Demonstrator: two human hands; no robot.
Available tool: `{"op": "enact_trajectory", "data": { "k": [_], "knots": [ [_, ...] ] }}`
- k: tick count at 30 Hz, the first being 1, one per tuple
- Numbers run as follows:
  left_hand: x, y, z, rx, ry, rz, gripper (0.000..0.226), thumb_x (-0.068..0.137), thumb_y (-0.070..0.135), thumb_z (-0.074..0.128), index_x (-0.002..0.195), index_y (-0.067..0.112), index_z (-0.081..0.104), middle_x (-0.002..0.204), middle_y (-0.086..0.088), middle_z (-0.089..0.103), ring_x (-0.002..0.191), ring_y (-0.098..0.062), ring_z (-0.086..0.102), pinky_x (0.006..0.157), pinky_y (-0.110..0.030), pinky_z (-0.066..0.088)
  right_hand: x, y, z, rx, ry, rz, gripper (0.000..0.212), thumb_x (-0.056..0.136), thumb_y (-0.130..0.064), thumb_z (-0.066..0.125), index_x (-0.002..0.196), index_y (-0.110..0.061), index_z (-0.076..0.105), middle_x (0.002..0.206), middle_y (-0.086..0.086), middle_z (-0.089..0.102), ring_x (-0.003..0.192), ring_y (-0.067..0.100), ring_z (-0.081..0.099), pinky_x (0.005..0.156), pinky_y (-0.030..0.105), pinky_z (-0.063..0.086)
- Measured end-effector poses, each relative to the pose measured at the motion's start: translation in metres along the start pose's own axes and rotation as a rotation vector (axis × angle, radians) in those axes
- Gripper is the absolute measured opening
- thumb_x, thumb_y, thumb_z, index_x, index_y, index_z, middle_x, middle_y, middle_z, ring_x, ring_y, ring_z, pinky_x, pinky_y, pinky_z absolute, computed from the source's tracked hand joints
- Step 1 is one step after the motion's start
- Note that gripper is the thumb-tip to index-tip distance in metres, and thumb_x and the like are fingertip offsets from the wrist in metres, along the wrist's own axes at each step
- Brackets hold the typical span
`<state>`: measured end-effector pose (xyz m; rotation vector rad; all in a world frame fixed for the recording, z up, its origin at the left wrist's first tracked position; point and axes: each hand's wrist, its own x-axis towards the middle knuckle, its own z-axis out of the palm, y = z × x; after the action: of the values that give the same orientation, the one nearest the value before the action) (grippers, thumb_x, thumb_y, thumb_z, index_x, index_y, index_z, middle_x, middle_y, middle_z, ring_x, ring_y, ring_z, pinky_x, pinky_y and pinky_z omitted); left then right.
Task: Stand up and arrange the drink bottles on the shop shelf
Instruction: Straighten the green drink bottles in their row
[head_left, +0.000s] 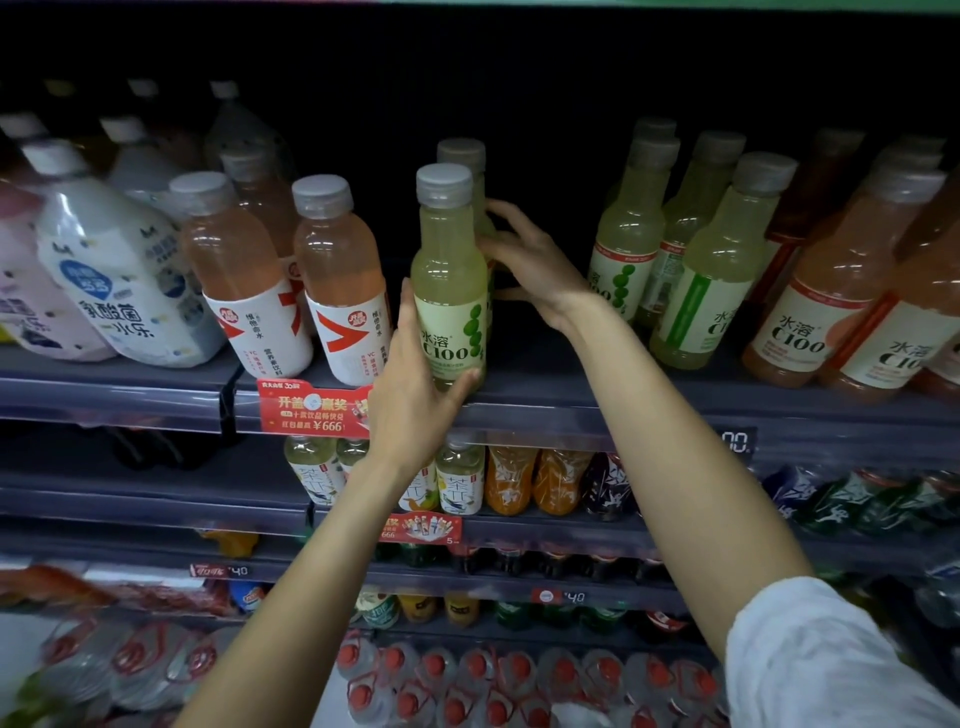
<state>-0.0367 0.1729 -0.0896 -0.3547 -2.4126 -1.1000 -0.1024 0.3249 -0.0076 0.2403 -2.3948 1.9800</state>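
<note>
both hands are up at the top shelf (571, 410) here. the left hand (410, 395) is wrapped around the base of the front pale green c100 bottle (451, 280), thumb on the left of the label, fingers curled under the right side at the bottom. that bottle stands upright at the front edge of the shelf, grey cap on top. right behind it is a second pale green bottle (467, 156), mostly hidden, only its cap and a sliver of its side showing. the right hand (524, 254) reaches in beside and behind the front bottle, fingers spread and pressing on the rear one; whether it really grips that bottle i cannot tell, the front one blocks the view.

to the left, two pink drink bottles (337, 280) with white and red labels stand close together, and further left sit big white jugs (119, 270), leaning. to the right, apart from the held pair across a bare gap of shelf, a cluster of green bottles (711, 265), then orange-pink c100 bottles (810, 291) at the far right. a red promo tag (311, 410) hangs on the shelf's front rail just left of the left hand. lower shelves carry tea bottles (460, 478), orange drinks (535, 480) and red-capped water bottles (467, 680).
</note>
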Motion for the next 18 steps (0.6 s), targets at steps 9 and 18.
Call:
{"op": "enact_trajectory", "data": {
  "k": [9,18],
  "knots": [
    [-0.018,0.014,-0.009,-0.018,-0.064,-0.041,0.106,0.083,0.025,0.074,0.152,0.010,-0.005,0.155,-0.012,0.024,0.140,-0.022,0.029,0.112,-0.040,0.034,-0.045,0.018,-0.014,-0.148,0.208,-0.203,0.042,0.096,-0.019,0.053,0.136,-0.017,0.043,0.135,0.004,0.050,0.119,0.009,0.049,0.096,0.017,0.042],
    [-0.014,0.086,0.020,-0.314,0.072,0.275,0.039,0.091,0.013,0.062,0.128,0.006,0.049,0.113,-0.003,0.056,0.105,-0.013,0.055,0.089,-0.029,0.049,-0.104,0.062,-0.081,-0.592,0.647,-0.348,0.026,0.089,-0.009,0.052,0.113,-0.004,0.062,0.105,0.006,0.067,0.097,0.020,0.063,0.086,0.038,0.052]
  ]
}}
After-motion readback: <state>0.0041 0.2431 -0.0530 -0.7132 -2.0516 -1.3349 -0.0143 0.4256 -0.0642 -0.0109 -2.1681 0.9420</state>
